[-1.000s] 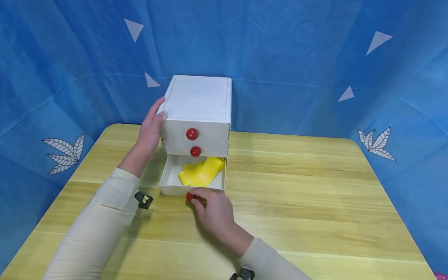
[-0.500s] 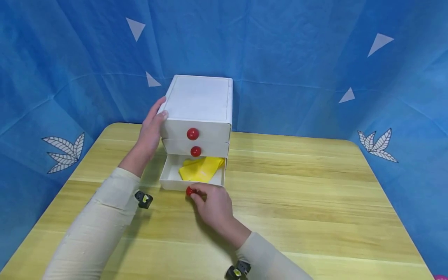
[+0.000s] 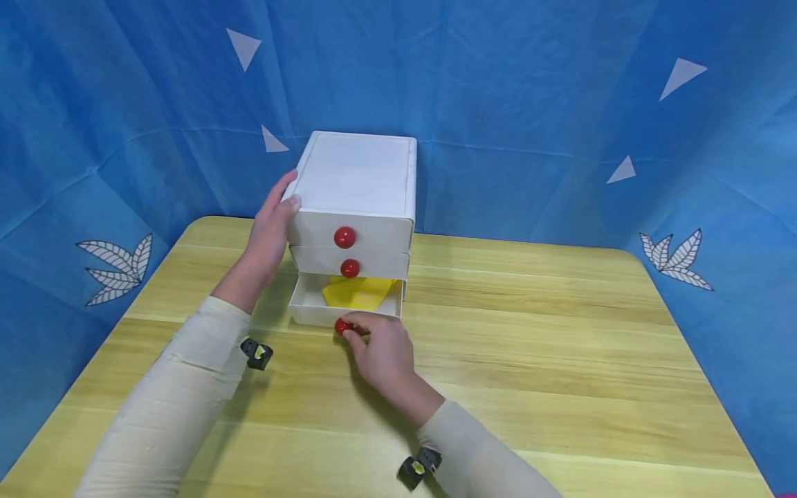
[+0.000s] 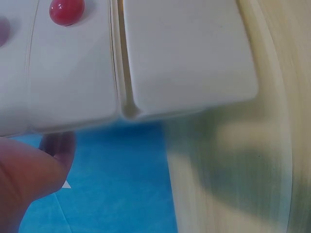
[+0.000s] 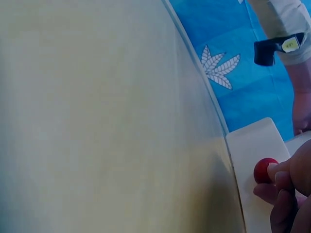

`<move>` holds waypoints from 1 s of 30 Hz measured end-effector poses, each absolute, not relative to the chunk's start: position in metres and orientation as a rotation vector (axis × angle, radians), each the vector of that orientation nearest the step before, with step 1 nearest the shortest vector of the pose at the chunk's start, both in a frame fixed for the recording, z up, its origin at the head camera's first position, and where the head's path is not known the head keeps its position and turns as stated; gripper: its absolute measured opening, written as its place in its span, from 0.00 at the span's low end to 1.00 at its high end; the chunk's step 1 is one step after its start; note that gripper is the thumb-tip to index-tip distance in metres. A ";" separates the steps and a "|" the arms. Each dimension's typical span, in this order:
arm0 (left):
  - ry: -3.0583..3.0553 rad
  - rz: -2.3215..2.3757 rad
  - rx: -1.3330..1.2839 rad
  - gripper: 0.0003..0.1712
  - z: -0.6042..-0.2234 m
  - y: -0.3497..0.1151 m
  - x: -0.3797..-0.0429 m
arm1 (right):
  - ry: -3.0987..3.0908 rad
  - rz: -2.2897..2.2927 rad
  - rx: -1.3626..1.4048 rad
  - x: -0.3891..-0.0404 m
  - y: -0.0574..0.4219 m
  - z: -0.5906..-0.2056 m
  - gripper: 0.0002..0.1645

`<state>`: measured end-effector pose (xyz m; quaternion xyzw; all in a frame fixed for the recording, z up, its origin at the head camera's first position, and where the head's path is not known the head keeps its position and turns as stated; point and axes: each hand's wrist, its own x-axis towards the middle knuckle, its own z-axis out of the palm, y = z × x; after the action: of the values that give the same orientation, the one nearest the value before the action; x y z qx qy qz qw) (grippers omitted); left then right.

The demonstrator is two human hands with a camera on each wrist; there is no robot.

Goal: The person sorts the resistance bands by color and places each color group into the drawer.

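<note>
A small white drawer cabinet point(image 3: 355, 173) with red knobs stands in the head view. Its bottom drawer point(image 3: 311, 315) is pulled out part way, with a folded yellow cloth-like item point(image 3: 355, 293) inside, its rear hidden under the drawers above. My right hand point(image 3: 385, 349) pinches the bottom drawer's red knob point(image 5: 265, 171) between thumb and fingers. My left hand point(image 3: 269, 232) lies against the cabinet's upper left side, fingers extended along it and thumb at the top front corner. In the left wrist view the left thumb point(image 4: 34, 170) shows beside the drawer fronts.
The cabinet stands on a wood-grain table point(image 3: 548, 360), toward its back left. A blue curtain point(image 3: 510, 83) with white triangles and leaf prints hangs behind and at both sides. The upper drawers, with red knobs point(image 3: 345, 237), are closed.
The bottom drawer has slid inward, away from me, with my right hand on its knob. Less of the yellow item shows. My left hand keeps its place on the cabinet.
</note>
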<state>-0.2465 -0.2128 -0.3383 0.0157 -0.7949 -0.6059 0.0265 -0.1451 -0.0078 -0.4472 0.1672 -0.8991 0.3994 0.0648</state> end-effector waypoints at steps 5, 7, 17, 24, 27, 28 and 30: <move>-2.444 -1.882 0.045 0.32 -0.338 -0.213 -0.246 | -2.711 1.211 0.473 -0.153 -0.008 -0.446 0.14; -2.442 -1.889 0.044 0.32 -0.338 -0.213 -0.245 | -2.721 1.219 0.459 -0.155 -0.008 -0.446 0.14; -2.439 -1.886 0.045 0.32 -0.338 -0.213 -0.246 | -2.735 1.223 0.446 -0.169 -0.009 -0.442 0.15; -2.444 -1.881 0.053 0.32 -0.337 -0.213 -0.246 | -2.733 1.211 0.438 -0.179 -0.009 -0.444 0.15; -2.447 -1.882 0.052 0.32 -0.336 -0.213 -0.246 | -2.740 1.193 0.434 -0.183 -0.009 -0.445 0.15; -2.446 -1.883 0.049 0.32 -0.336 -0.213 -0.246 | -2.745 1.188 0.433 -0.184 -0.009 -0.445 0.15; -2.442 -1.885 0.046 0.32 -0.336 -0.213 -0.246 | -2.748 1.187 0.434 -0.187 -0.009 -0.444 0.14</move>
<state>-0.2460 -0.2133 -0.3363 0.0150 -0.7913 -0.6106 0.0281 -0.1866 -0.0090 -0.4445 0.1432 -0.9070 0.3918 0.0582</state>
